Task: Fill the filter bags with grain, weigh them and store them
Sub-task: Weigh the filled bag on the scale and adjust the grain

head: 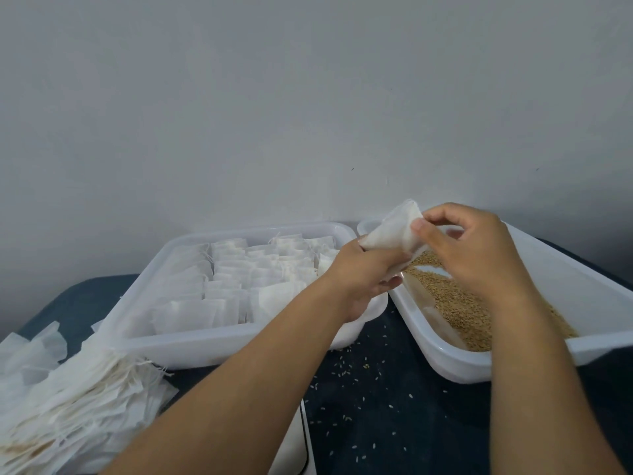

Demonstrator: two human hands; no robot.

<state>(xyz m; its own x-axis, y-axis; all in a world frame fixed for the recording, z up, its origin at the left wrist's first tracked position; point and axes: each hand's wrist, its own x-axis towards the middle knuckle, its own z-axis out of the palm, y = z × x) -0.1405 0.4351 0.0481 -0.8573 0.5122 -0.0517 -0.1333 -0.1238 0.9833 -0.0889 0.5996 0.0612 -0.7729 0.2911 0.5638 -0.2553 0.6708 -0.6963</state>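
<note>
near left on the table (394,423) i see a heap of empty bags (68,389), so plenty is left. both my left hand (363,272) and right hand (472,248) pinch one bag (394,231) over the grain (459,303) tray (445,361). far left, the bin (212,344) holds rows of filled bags (239,279).

The left forearm (239,382) hides most of a white device (291,437) at the near edge, so what it is cannot be told. The picture's left edge cuts off the pile of empty bags (68,402). The right forearm (534,371) covers part of the grain (455,303) and the near rim of the right tray (455,365). The left hand (366,272) hides the lower part of the filter bag (394,231), and whether any grain is inside it cannot be told. The right hand's fingers (442,219) blur at the bag's edge.
</note>
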